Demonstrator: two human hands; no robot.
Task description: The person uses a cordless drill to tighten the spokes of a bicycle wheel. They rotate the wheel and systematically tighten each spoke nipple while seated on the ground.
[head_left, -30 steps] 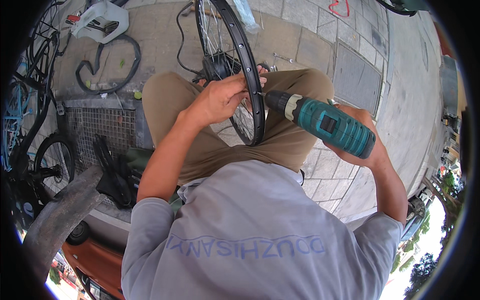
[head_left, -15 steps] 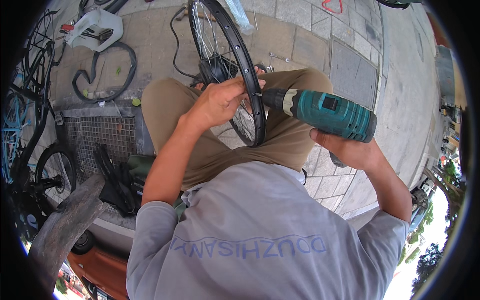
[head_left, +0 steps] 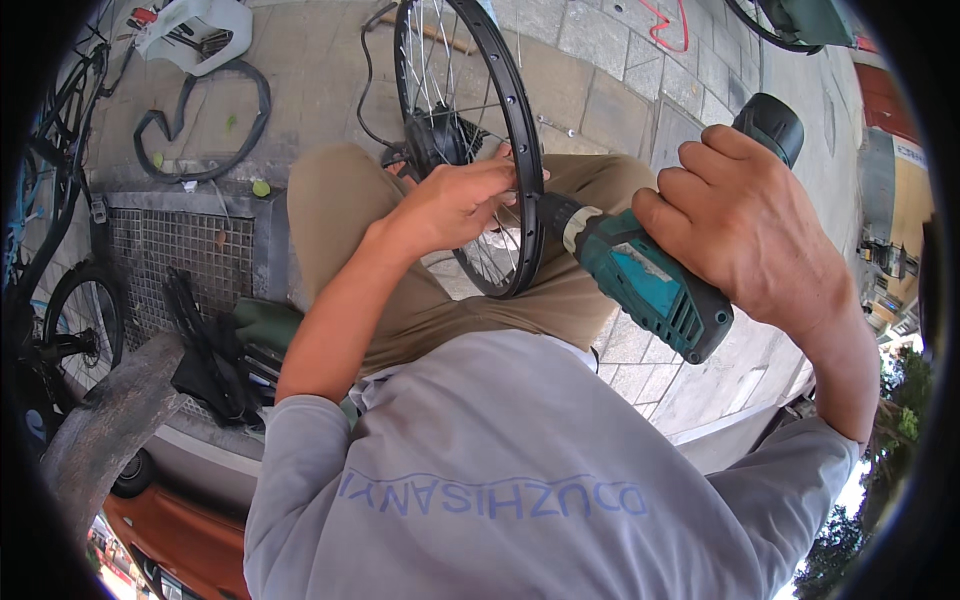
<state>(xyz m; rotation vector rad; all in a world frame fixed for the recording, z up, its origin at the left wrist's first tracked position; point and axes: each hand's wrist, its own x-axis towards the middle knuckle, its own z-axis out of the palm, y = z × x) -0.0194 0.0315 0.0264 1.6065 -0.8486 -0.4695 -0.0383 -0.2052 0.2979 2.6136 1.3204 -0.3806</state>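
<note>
A spoked bicycle wheel with a black rim (head_left: pixel 517 118) and no tyre stands upright between my knees. At its middle sits a dark, thick hub (head_left: pixel 436 138). My left hand (head_left: pixel 455 205) is closed on the rim's near part, its fingertips partly hidden behind the rim and spokes. My right hand (head_left: pixel 740 215) wraps round the handle of a teal and black cordless drill (head_left: pixel 650 280), whose battery end sticks out beyond the fist. The drill's chuck points left at the rim's outer face. Its tip is at the rim, but the bit and any nipple there are too small to make out.
An inner tube (head_left: pixel 262 110) lies on the paving at the left, near a cut white plastic jug (head_left: pixel 205 40) holding tools. A metal grate (head_left: pixel 180 255), a tree trunk (head_left: pixel 120 405) and parked bicycles (head_left: pixel 75 200) are further left. A red strap (head_left: pixel 668 35) lies far right.
My right hand has risen and turned the drill over, so its handle now points up and away and its body slants. The whole view has shifted slightly; my left hand stays at the rim.
</note>
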